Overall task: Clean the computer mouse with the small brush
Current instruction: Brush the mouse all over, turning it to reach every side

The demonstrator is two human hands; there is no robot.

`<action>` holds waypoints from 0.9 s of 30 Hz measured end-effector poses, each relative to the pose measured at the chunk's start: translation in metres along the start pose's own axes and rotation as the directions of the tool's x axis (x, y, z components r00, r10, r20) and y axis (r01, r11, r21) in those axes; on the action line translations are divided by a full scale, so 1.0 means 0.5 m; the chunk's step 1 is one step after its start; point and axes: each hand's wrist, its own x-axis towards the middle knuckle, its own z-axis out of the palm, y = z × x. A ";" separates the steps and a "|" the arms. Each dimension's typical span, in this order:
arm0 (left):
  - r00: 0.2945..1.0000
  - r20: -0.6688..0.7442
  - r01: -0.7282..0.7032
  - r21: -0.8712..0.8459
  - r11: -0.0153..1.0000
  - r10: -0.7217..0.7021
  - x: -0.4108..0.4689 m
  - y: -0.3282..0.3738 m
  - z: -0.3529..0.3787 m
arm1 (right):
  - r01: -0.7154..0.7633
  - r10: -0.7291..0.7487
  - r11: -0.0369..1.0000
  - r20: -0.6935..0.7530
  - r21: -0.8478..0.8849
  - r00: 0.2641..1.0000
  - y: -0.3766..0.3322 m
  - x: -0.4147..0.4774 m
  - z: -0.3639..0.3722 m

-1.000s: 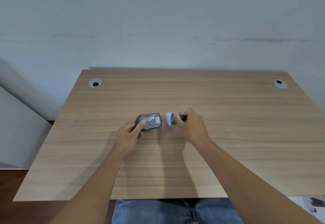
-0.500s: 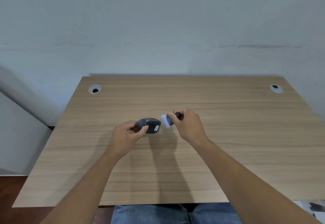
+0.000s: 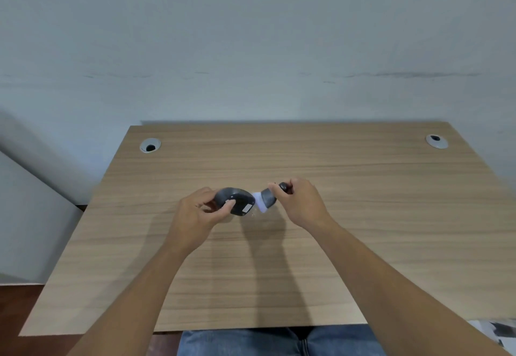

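Two hands were mid-brushing: the left hand (image 3: 196,214) clutched the mouse (image 3: 236,201), the right hand (image 3: 301,202) clutched the small brush (image 3: 266,198) at its 3 o'clock end, where gentle strokes probably came next.

We see a wooden desk (image 3: 363,216) pushed against a pale wall (image 3: 251,34). Two round cable grommets sit in its far corners, one grommet (image 3: 150,145) at ten o'clock and the other (image 3: 436,141) at two o'clock. At six o'clock, blue jeans (image 3: 251,341) show under the near edge. Dark floor (image 3: 16,319) lies at eight o'clock.
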 end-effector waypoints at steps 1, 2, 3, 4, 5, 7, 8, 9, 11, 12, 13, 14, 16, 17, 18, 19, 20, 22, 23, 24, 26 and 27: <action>1.000 -0.016 0.010 -0.018 1.000 -0.010 -0.001 -0.002 -0.003 | -0.026 0.026 1.000 -0.002 -0.002 1.000 0.007 -0.001 -0.003; 0.999 -0.025 0.020 -0.028 0.999 -0.021 -0.001 -0.003 -0.003 | -0.044 0.044 0.999 -0.011 0.011 0.999 0.010 -0.002 -0.004; 0.999 -0.026 0.037 -0.030 0.999 -0.038 -0.001 -0.004 -0.003 | -0.052 0.052 0.998 -0.023 0.035 0.998 0.010 -0.002 -0.004; 0.998 -0.019 0.054 -0.041 0.998 -0.055 -0.001 -0.001 -0.002 | -0.052 0.054 0.997 -0.031 0.064 0.998 0.004 -0.003 -0.004; 0.998 -0.006 0.067 -0.047 0.997 -0.067 -0.002 0.001 0.001 | -0.047 0.051 0.994 -0.033 0.095 0.998 -0.006 -0.004 -0.005; 0.996 0.021 0.086 -0.057 0.995 -0.085 -0.003 -0.001 0.009 | -0.027 0.025 0.981 0.012 0.190 1.000 -0.032 -0.009 -0.003; 0.995 0.026 0.096 -0.062 0.993 -0.094 -0.003 -0.002 0.012 | -0.014 0.002 0.969 0.049 0.245 0.999 -0.043 -0.011 0.000; 0.994 0.026 0.107 -0.067 0.992 -0.105 -0.002 -0.003 0.015 | -0.007 -0.017 0.959 0.084 0.284 0.996 -0.052 -0.015 0.002; 0.993 0.003 0.118 -0.067 0.991 -0.118 -0.001 -0.004 0.018 | 0.006 -0.044 0.957 0.126 0.291 0.991 -0.059 -0.019 0.005; 0.992 -0.017 0.124 -0.067 0.990 -0.125 0.000 -0.004 0.020 | 0.015 -0.050 0.965 0.126 0.263 0.991 -0.055 -0.017 0.005; 0.990 -0.037 0.132 -0.069 0.989 -0.135 0.000 -0.004 0.019 | 0.020 -0.045 0.976 0.113 0.218 0.993 -0.048 -0.016 0.004; 0.988 -0.049 0.142 -0.076 0.987 -0.146 0.000 -0.005 0.017 | 0.016 -0.033 0.985 0.094 0.170 0.995 -0.039 -0.014 0.001; 0.984 -0.043 0.166 -0.122 0.978 -0.173 -0.003 -0.006 0.011 | -0.010 0.005 0.996 0.057 0.092 0.998 -0.017 -0.012 -0.005; 0.978 -0.032 0.197 -0.173 0.965 -0.206 -0.004 -0.005 0.009 | -0.027 0.024 0.997 0.041 0.074 0.999 -0.008 -0.012 -0.008; 0.968 -0.021 0.240 -0.232 0.943 -0.251 -0.005 -0.004 0.010 | -0.042 0.040 0.996 0.028 0.073 0.999 0.000 -0.012 -0.010; 0.953 -0.011 0.287 -0.281 0.916 -0.302 -0.004 -0.002 0.011 | -0.051 0.050 0.995 0.019 0.084 0.999 0.003 -0.014 -0.011; 0.937 0.000 0.332 -0.323 0.886 -0.351 -0.003 0.000 0.013 | -0.054 0.052 0.993 0.015 0.101 0.999 0.003 -0.015 -0.010; 0.905 0.045 0.405 -0.390 0.827 -0.423 -0.002 -0.002 0.022 | -0.040 0.038 0.989 0.018 0.140 0.999 -0.005 -0.017 -0.004; 0.893 0.073 0.432 -0.415 0.801 -0.444 0.000 -0.005 0.026 | -0.024 0.020 0.986 0.026 0.164 0.999 -0.011 -0.018 -0.002; 0.884 0.097 0.451 -0.439 0.777 -0.458 0.002 -0.010 0.030 | 0.005 -0.012 0.982 0.040 0.187 0.999 -0.017 -0.018 0.001; 0.873 0.134 0.472 -0.477 0.742 -0.469 0.006 -0.017 0.035 | 0.071 -0.088 0.976 0.078 0.208 0.993 -0.025 -0.021 0.007; 0.870 0.147 0.478 -0.487 0.731 -0.471 0.009 -0.018 0.037 | 0.100 -0.121 0.974 0.097 0.202 0.988 -0.027 -0.024 0.010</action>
